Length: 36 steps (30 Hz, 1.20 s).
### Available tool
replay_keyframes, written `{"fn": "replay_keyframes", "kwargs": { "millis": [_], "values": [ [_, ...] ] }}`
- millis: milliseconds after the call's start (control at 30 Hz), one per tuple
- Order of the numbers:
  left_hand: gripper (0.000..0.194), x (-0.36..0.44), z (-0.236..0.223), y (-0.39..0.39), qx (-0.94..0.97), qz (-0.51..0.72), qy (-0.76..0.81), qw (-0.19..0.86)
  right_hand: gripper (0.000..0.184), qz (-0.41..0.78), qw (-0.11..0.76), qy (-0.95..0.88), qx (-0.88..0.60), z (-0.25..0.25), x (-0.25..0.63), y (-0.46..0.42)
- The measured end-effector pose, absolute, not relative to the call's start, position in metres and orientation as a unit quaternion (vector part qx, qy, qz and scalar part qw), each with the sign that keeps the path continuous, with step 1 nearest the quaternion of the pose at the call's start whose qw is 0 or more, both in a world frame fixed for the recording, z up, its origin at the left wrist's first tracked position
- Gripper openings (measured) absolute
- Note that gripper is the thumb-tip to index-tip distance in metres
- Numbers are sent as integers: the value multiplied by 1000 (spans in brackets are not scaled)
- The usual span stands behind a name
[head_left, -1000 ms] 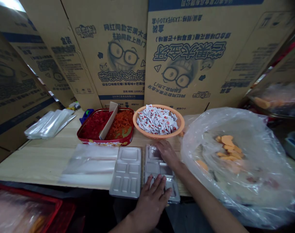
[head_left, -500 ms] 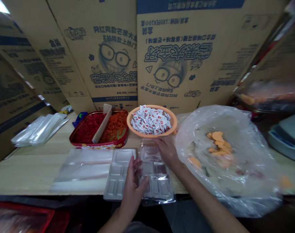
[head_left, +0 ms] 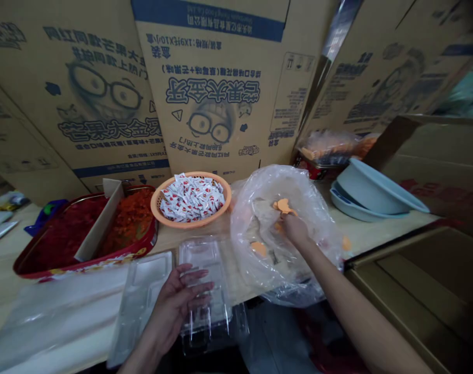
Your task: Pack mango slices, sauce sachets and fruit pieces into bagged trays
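- Rightward went the right hand [head_left: 294, 227] since the earlier frame, from the right tray [head_left: 199, 251] into the plastic bag [head_left: 244, 212]; the view swung that way too.
- Trays were already laid side by side: the left tray [head_left: 146, 269] lay just beside the right one, and I saw no orange pieces [head_left: 283, 205] in either.
- Orange pieces lay in the bag, none visibly lifted out; white packets [head_left: 193, 197] filled the basket [head_left: 157, 212] behind the trays.
- Curled fingers of the right hand reached in among the pieces, tips hidden, so I couldn't tell whether they gripped one.
- Loosely open, the left hand [head_left: 171, 302] spread its fingers over the right tray, gripping nothing visible; contact was unclear.
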State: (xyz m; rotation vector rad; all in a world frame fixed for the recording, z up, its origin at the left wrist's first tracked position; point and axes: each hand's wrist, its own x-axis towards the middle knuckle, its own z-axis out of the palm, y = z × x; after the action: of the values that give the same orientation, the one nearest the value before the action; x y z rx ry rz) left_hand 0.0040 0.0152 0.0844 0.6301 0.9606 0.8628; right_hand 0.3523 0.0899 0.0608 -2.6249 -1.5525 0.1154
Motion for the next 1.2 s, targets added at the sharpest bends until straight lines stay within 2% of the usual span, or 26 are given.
{"fn": "replay_keyframes", "kwargs": {
  "millis": [133,267,333,400,467,533,600,667,800,900,967,1000,1067,1133,1200],
  "values": [
    [68,18,85,12,279,369,420,781,18,63,1,-498,-865,50,365,102],
    [75,24,80,12,264,358,385,809,23,37,19,-517,-855,57,362,94],
    [73,26,77,13,262,354,372,817,27,-10,107,-515,-850,66,354,83],
    [74,28,74,14,263,348,363,823,30,-28,269,-515,-813,78,335,69],
    [77,30,73,14,266,345,360,825,30,34,421,-535,-732,90,306,56],
    [79,33,73,13,269,344,355,827,25,146,456,-599,-642,99,269,47],
    [81,35,74,12,268,344,344,832,16,178,429,-653,-598,102,233,43],
    [82,35,74,11,268,340,332,838,8,158,378,-691,-595,100,205,42],
    [78,33,68,9,263,335,327,844,10,110,282,-757,-579,90,180,43],
    [75,28,64,10,251,339,329,845,13,118,339,-762,-540,88,192,43],
    [75,24,63,11,248,341,329,845,17,87,388,-726,-561,88,215,47],
    [75,22,63,12,249,342,328,845,18,60,383,-707,-591,87,229,50],
    [75,18,63,13,253,342,327,844,19,25,292,-689,-663,81,258,56],
    [75,16,63,14,254,343,326,844,13,48,151,-689,-707,70,279,62],
    [76,14,63,14,252,346,325,843,9,82,64,-694,-713,55,290,64]
  ]
}}
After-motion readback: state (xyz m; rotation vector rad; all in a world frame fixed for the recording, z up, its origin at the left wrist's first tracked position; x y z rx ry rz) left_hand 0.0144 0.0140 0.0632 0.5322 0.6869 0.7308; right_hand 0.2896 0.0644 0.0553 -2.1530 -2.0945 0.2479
